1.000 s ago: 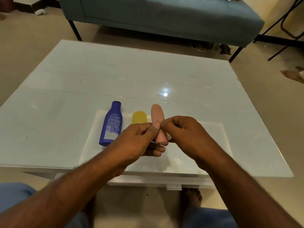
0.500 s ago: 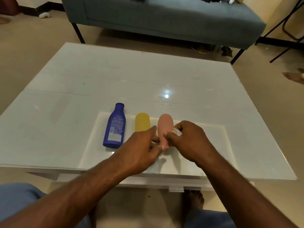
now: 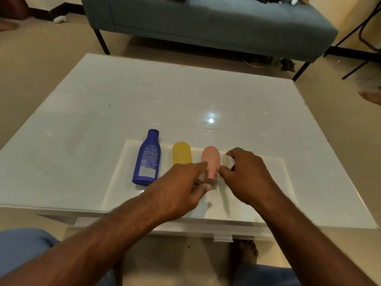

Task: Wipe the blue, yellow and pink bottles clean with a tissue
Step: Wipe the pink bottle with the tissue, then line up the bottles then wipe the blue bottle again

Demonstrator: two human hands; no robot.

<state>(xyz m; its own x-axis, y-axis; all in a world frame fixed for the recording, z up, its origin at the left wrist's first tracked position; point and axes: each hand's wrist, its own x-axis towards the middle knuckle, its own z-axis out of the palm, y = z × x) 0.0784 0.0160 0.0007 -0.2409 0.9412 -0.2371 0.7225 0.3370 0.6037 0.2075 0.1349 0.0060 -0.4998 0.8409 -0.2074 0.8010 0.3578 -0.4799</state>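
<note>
Since the earlier frames the pink bottle [image 3: 211, 162] has come down from between the two hands and now lies flat on the white table [image 3: 82, 141], rightmost in a row with the yellow bottle [image 3: 181, 152] and the blue bottle [image 3: 147, 157]. All three lie side by side on the pale panel under the table's glass top, long axes running away from the person. The pink and yellow bottles point their rounded bases away, while the blue bottle points its cap away.

The left hand [image 3: 177, 193] rests low over the near end of the row, fingers loosely apart; its index finger reaches to the pink bottle's narrow neck, touching or just beside it, and it grips nothing. The right hand [image 3: 245, 176] sits just right of the pink bottle, thumb and fingers pinched on a crumpled white tissue [image 3: 228, 161].

Relation governing the next move: the pink bottle lies directly between the hands, the tissue just beside its right flank. The yellow bottle's near end is hidden under the left hand, and the blue bottle lies farther left, so either would be reached first by the left hand, with the tissue crossing leftward to meet it. Whether any bottle still needs wiping cannot be told from this view.
</note>
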